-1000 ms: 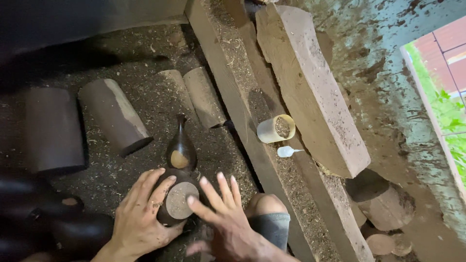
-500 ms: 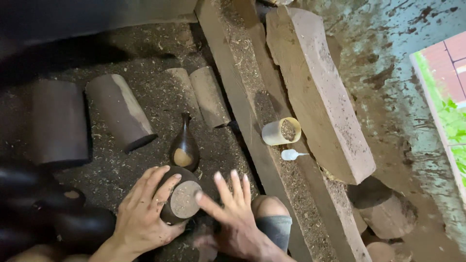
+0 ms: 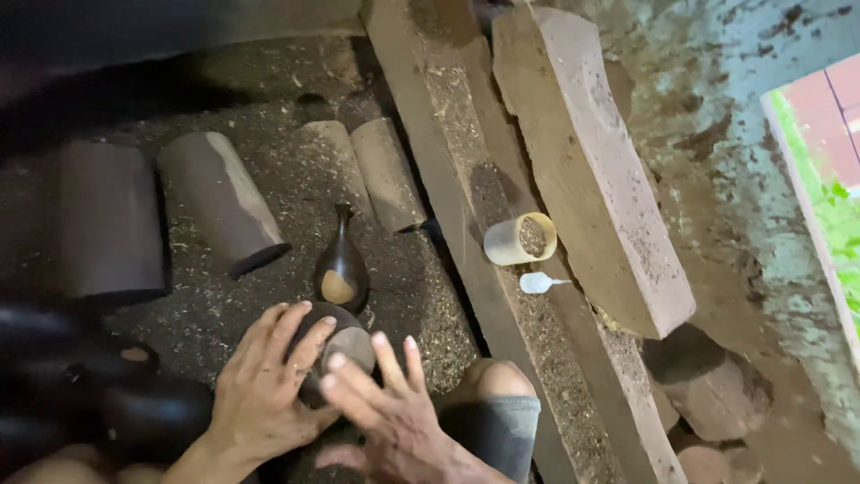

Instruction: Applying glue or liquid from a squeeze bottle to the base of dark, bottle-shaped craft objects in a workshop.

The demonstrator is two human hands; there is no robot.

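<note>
At the bottom of the view, low on the sawdust-strewn ground [image 3: 269, 296], a dark rounded wooden piece [image 3: 336, 350] with a pale flat end sits between both hands. The left hand [image 3: 264, 394] curls over its left side, fingers [image 3: 296, 345] spread and draped across the top, holding it loosely. The right hand [image 3: 394, 417] lies just to its right with fingers [image 3: 358, 390] splayed open and flat, the fingertips touching the pale end; it grips nothing. Just beyond the piece stands a dark wooden vase [image 3: 340, 264] with a narrow neck and a pale patch on its belly. Further off lie several dark wooden cylinders [image 3: 219, 202]. To the right, on a long timber beam [image 3: 466, 233], rests a pale cup [image 3: 521, 240] on its side, with a small white plastic piece [image 3: 537, 283] just below it. A thick wooden slab [image 3: 591, 170] lies beside the beam.
</note>
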